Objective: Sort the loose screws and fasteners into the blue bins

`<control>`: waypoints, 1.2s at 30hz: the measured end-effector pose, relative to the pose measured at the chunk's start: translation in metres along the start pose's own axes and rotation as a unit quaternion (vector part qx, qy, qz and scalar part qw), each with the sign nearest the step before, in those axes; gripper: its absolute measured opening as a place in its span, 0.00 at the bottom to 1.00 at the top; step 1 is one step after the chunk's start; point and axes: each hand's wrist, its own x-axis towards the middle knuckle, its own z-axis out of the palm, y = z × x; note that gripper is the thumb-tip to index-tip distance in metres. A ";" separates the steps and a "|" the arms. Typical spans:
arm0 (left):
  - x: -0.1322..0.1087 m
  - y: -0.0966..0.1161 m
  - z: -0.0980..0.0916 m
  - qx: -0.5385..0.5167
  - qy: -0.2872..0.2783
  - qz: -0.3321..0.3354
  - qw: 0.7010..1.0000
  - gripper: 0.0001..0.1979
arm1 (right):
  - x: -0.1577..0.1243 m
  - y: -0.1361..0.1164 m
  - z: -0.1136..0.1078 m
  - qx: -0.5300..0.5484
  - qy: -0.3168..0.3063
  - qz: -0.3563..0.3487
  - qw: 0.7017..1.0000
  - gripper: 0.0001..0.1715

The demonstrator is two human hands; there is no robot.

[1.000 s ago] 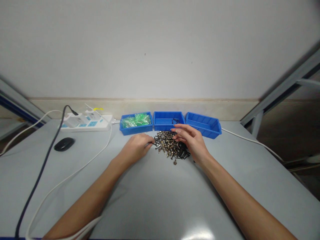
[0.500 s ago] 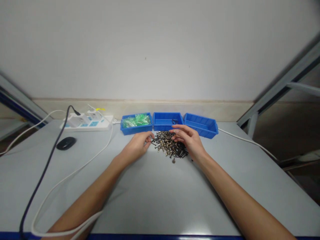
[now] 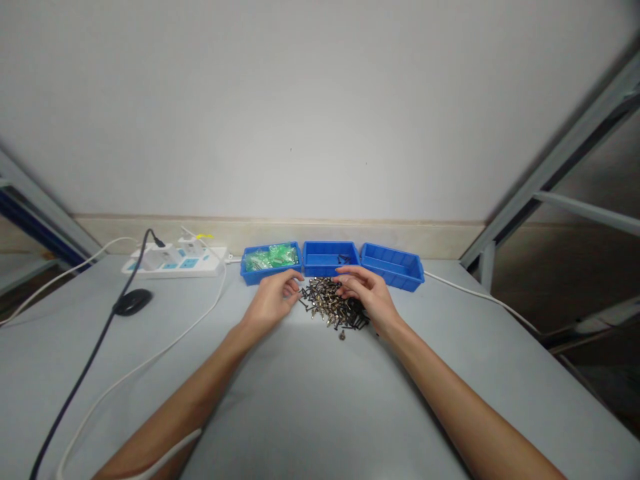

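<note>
A pile of small screws (image 3: 327,303), some brassy and some black, lies on the grey table. At its left edge is my left hand (image 3: 273,297), with thumb and index finger apart and the other fingers curled. I see nothing held between them. My right hand (image 3: 373,298) hovers over the pile's right side, fingers spread and partly bent, covering some screws. Behind the pile stands a blue bin (image 3: 327,270) with a few black screws inside. A single screw (image 3: 342,336) sits apart in front of the pile.
Left of the middle bin, another blue bin (image 3: 250,277) holds green and clear plastic packets. A third blue bin (image 3: 393,267) stands on the right. A white power strip (image 3: 195,268), a black mouse (image 3: 134,302) and loose cables (image 3: 95,350) occupy the left side.
The view has tilted up a little, so the table things sit lower in the picture. My left thumb and index finger are farther apart; my right hand stays over the pile.
</note>
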 end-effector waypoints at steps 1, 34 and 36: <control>0.000 0.002 -0.001 -0.015 0.006 0.006 1.000 0.11 | 0.000 0.000 0.001 -0.011 -0.002 -0.006 1.000 0.16; -0.003 0.000 -0.008 0.073 -0.076 0.117 0.987 0.13 | 0.018 0.006 0.012 0.081 0.027 -0.008 0.996 0.25; -0.003 -0.004 -0.007 0.061 -0.098 0.110 0.987 0.11 | 0.021 0.008 0.010 0.101 0.035 -0.007 0.994 0.33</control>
